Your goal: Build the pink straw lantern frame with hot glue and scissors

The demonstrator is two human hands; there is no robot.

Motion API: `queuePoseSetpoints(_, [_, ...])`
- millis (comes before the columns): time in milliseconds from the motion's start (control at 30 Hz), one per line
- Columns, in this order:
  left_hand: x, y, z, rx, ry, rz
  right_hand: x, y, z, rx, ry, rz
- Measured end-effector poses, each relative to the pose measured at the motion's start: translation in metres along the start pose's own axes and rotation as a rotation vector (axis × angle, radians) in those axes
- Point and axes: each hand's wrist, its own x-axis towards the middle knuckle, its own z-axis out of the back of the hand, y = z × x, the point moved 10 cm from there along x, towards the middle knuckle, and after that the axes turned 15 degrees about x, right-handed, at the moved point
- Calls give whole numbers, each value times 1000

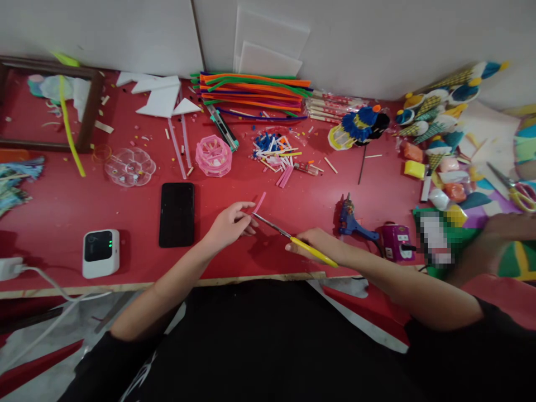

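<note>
In the head view, my left hand (pixel 230 225) pinches a thin pink strip (pixel 260 201) between thumb and fingers above the red table. My right hand (pixel 317 245) is closed around yellow-handled scissors (pixel 312 249). The scissors' blades point left and their tips are at the lower part of the strip, beside my left fingertips. Whether the blades are touching the strip, I cannot tell. Beyond my hands lie several short pink strips (pixel 285 176) next to a pile of small blue, white and orange pieces (pixel 272 144).
A black phone (pixel 177 215) and a white device (pixel 101 253) lie left. To the right are a blue glue gun (pixel 354 221) and a purple power socket (pixel 397 243). Colourful pipe cleaners (pixel 253 92) line the back. Another person's arm (pixel 481 251) rests at far right.
</note>
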Motion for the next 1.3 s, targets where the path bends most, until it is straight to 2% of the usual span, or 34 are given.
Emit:
queuePoseSetpoints(233, [0, 2, 2, 8, -18, -26, -1, 1, 4, -29, -13, -15])
queuePoseSetpoints(400, [0, 0, 18, 4, -78, -85, -6, -9, 10, -83, -88, -56])
queuePoseSetpoints(667, [0, -9, 45, -47, -247, -213, -20, 3, 1, -589, -190, -65])
queuePoseSetpoints(833, [-1, -10, 48, -76, -294, -249, -16, 6, -1, -684, -213, -55])
queuePoseSetpoints(967, [-2, -10, 43, -78, -281, -258, -11, 18, -6, -666, -187, 42])
queuePoseSetpoints(1133, [-8, -18, 24, -26, -184, -275, -2, 41, -6, -614, -192, 134])
queuePoseSetpoints(1200, [-11, -23, 16, 9, -152, -289, 3, 60, -1, -484, -284, 271])
queuePoseSetpoints(1300, [-15, -28, 8, 42, -113, -321, 0, 88, 12, -149, -461, 599])
